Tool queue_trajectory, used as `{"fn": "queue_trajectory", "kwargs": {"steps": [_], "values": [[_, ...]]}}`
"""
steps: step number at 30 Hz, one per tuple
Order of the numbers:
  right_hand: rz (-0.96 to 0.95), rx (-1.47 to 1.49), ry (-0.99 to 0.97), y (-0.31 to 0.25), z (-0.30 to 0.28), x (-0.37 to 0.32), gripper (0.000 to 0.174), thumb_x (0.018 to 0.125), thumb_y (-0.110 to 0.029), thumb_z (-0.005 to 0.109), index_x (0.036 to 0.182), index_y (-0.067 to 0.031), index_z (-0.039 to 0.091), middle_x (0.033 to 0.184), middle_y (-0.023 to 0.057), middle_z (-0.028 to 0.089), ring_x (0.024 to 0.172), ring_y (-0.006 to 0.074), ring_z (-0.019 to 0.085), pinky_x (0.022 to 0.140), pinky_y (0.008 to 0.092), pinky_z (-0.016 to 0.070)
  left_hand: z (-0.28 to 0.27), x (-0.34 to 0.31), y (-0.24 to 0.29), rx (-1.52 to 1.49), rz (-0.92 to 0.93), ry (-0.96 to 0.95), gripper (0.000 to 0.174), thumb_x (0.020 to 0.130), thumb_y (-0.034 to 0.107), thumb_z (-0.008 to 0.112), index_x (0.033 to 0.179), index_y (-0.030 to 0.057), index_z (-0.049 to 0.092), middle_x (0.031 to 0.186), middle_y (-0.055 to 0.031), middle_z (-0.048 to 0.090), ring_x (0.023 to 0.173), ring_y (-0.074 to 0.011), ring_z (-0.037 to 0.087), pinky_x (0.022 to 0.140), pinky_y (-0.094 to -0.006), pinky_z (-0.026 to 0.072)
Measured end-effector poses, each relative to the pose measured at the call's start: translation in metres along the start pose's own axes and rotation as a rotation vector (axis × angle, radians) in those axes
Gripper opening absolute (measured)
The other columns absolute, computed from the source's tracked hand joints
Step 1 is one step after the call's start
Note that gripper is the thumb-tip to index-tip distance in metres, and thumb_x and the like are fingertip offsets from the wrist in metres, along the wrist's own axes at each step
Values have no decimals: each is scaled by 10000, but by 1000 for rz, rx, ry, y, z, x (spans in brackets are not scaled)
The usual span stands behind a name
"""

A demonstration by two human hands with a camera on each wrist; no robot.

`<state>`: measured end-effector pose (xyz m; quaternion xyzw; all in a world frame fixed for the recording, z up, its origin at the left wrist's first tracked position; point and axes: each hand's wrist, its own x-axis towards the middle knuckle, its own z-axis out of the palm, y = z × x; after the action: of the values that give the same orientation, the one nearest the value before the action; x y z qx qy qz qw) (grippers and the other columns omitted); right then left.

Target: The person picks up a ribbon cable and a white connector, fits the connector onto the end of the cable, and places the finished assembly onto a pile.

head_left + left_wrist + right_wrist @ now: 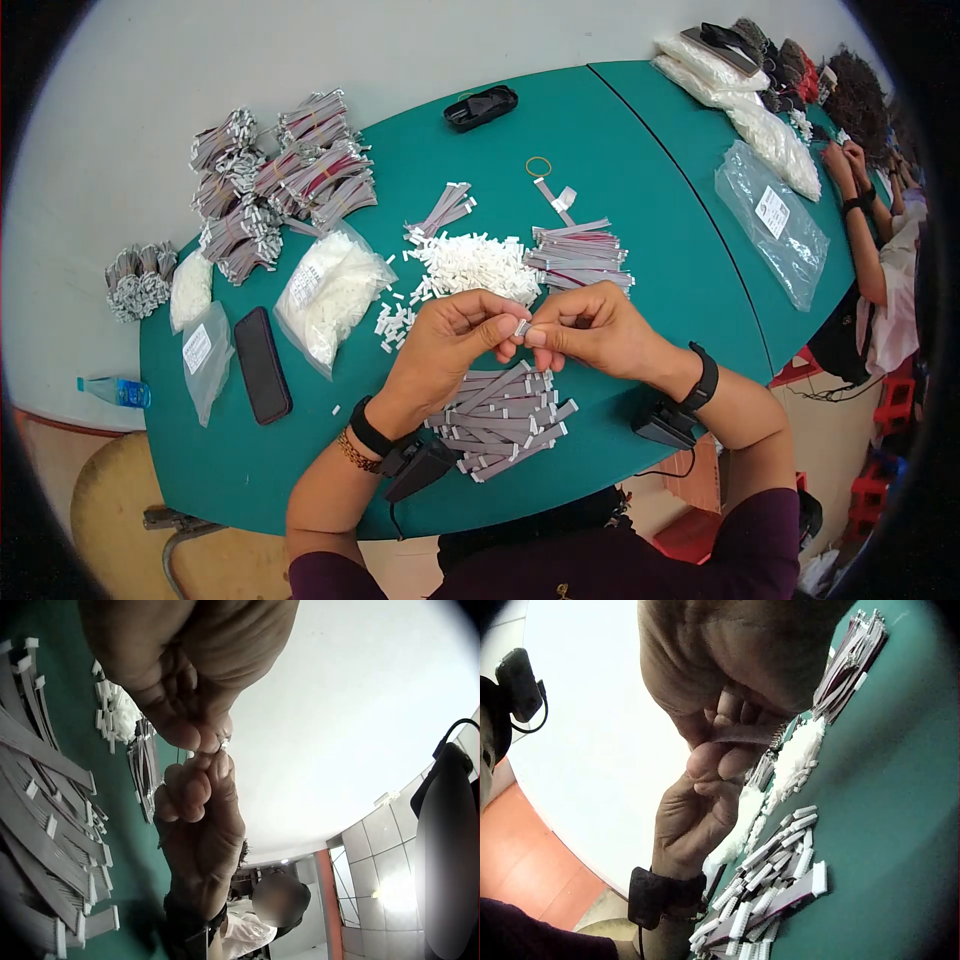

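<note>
Both hands meet fingertip to fingertip above the table, in front of a heap of small white connectors (475, 265). My right hand (608, 338) pinches a short grey ribbon cable (742, 736), whose bare-pinned end shows among its fingers in the right wrist view. At the cable's other end, the thumb and index finger of my left hand (450, 338) pinch a white connector (521, 328); the fingertips partly hide it. Below the hands lies a loose pile of ribbon cables (505, 420) with white connectors on their ends. Another stack of cables (580, 258) lies beyond the right hand.
Bundled cables (315, 170) are piled at the back left. Bags of white connectors (330, 290), a dark phone (262, 365) and a plastic bag (207, 360) lie left. A black case (481, 107) sits at the far edge. Another person's arms (860, 215) show at right.
</note>
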<state>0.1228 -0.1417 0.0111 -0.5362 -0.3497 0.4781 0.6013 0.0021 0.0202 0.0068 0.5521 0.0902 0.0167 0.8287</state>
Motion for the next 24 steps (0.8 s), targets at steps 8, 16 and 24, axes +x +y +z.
{"fn": "queue_trajectory", "kwargs": {"steps": [8, 16, 24], "values": [[9, -10, 4, -1, 0, 0, 161, 885, -155, 596, 845, -5, 639, 698, 49, 628, 621, 82, 579, 557, 213, 473, 0, -1, 0, -12, -1, -3, 149, 872, 92, 596, 976, -14, 610, 868, -61, 624, 715, -93, 539, 659, -220, 447], [24, 2, -2, -3, 1, 0, 165, 886, -149, 592, 839, 3, 636, 696, 56, 630, 609, 87, 578, 549, 214, 469, 0, 0, -1, -18, 1, -10, 143, 866, 82, 600, 971, -16, 608, 881, -67, 625, 727, -100, 537, 665, -227, 446], [9, 5, -1, -3, 2, -1, 170, 889, -152, 589, 840, 5, 636, 699, 58, 632, 606, 87, 578, 543, 216, 466, 0, -1, 0, -39, -9, -14, 139, 863, 73, 602, 969, -16, 610, 881, -69, 625, 726, -102, 539, 665, -227, 446]]}}
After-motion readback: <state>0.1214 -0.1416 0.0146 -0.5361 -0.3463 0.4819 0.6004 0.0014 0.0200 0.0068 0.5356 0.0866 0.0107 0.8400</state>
